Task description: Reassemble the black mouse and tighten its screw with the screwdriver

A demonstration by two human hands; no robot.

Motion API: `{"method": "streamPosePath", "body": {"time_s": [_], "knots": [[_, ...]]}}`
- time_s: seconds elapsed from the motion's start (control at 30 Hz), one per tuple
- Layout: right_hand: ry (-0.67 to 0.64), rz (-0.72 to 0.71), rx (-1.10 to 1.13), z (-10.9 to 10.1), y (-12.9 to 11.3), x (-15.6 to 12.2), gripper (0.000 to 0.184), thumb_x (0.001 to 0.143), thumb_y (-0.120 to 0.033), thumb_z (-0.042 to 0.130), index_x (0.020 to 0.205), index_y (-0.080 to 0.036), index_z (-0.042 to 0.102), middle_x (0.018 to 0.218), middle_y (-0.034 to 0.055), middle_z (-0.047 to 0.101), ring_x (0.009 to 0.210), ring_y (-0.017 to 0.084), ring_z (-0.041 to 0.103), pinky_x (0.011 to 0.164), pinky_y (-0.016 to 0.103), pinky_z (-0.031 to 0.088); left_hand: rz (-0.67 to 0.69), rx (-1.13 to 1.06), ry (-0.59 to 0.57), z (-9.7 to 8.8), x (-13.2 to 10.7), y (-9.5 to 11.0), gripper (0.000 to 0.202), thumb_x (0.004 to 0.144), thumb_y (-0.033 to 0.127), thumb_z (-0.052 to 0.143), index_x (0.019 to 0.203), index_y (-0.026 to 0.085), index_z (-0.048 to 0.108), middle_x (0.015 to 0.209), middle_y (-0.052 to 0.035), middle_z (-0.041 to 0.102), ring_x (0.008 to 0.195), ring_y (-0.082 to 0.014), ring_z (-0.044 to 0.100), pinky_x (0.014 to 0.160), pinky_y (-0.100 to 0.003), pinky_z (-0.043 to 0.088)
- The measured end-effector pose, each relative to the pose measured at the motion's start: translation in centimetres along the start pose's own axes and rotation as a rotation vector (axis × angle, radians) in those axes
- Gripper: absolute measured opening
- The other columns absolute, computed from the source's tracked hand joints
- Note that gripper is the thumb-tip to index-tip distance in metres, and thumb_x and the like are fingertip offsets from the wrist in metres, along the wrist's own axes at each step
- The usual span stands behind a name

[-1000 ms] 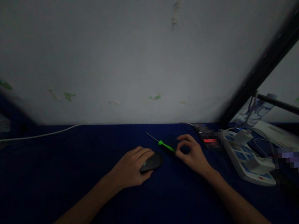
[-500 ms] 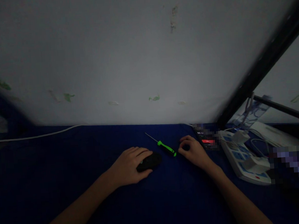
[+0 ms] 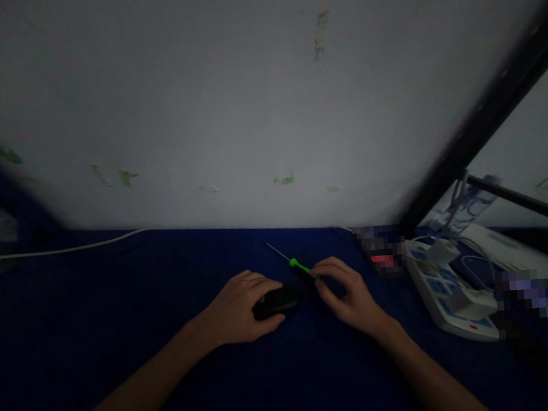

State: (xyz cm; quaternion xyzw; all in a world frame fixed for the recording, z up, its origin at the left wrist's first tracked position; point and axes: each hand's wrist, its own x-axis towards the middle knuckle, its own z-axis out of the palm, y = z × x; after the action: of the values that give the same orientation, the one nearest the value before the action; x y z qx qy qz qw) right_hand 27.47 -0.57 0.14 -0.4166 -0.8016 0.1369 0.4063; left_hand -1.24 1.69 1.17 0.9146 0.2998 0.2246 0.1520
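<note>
A small black computer mouse (image 3: 277,301) lies on the dark blue cloth (image 3: 122,316). My left hand (image 3: 241,307) is wrapped round its left side. A thin screwdriver with a green handle (image 3: 300,267) points up and to the left beside the mouse. My right hand (image 3: 346,291) has its fingertips pinched on the near end of that handle. The scene is dim.
A white power strip (image 3: 442,294) with plugs and cables sits at the right. A blurred-out device with a red patch (image 3: 381,251) lies behind my right hand. A white cable (image 3: 70,248) runs along the wall's foot. A black metal frame (image 3: 484,122) rises at right.
My right hand has moved left from the cloth by the device onto the screwdriver's handle. My left hand has stayed on the mouse, which has turned slightly.
</note>
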Motion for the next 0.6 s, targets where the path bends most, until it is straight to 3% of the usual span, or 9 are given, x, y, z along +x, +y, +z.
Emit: {"method": "streamPosePath", "body": {"time_s": [0.13,0.33,0.5,0.6], "knots": [[-0.217,-0.143,0.006,2.0,-2.8,-0.4,0.043,0.094,-0.029,0.075,0.135,-0.028,0.062,0.134,0.0098,0.067,0.126,0.027,0.063,0.111,0.049,0.052,0.023,0.006,-0.002,0.0,0.0,0.1,0.044,0.092,0.036,0.069,0.132,0.019,0.064,0.130,-0.0116,0.075,0.115,-0.0304,0.072,0.103,-0.050,0.052],[-0.219,-0.098,0.131,2.3,-2.5,-0.4,0.035,0.102,-0.021,0.063,0.136,-0.029,0.061,0.127,0.0071,0.071,0.120,0.023,0.067,0.108,0.045,0.056,0.012,-0.072,0.006,-0.5,0.0,0.2,0.037,0.098,0.037,0.064,0.131,0.022,0.063,0.125,-0.0096,0.075,0.113,-0.0284,0.071,0.104,-0.050,0.050],[-0.221,0.066,0.201,1.7,-1.8,-0.7,0.030,0.102,-0.027,0.064,0.132,-0.028,0.064,0.125,0.0074,0.075,0.116,0.025,0.071,0.105,0.044,0.057,-0.008,-0.110,0.011,-0.7,-0.2,-0.2,0.074,0.073,0.049,0.089,0.135,0.024,0.057,0.125,-0.0085,0.073,0.110,-0.0303,0.069,0.101,-0.048,0.051],[-0.239,0.112,0.185,1.7,-1.6,-0.7,0.029,0.103,-0.029,0.062,0.132,-0.027,0.064,0.128,0.0084,0.074,0.118,0.026,0.071,0.106,0.046,0.056,-0.015,-0.064,-0.037,-0.4,-0.1,-0.4,0.076,0.068,0.044,0.093,0.133,0.025,0.057,0.124,-0.0072,0.072,0.112,-0.0311,0.068,0.102,-0.048,0.050]]}}
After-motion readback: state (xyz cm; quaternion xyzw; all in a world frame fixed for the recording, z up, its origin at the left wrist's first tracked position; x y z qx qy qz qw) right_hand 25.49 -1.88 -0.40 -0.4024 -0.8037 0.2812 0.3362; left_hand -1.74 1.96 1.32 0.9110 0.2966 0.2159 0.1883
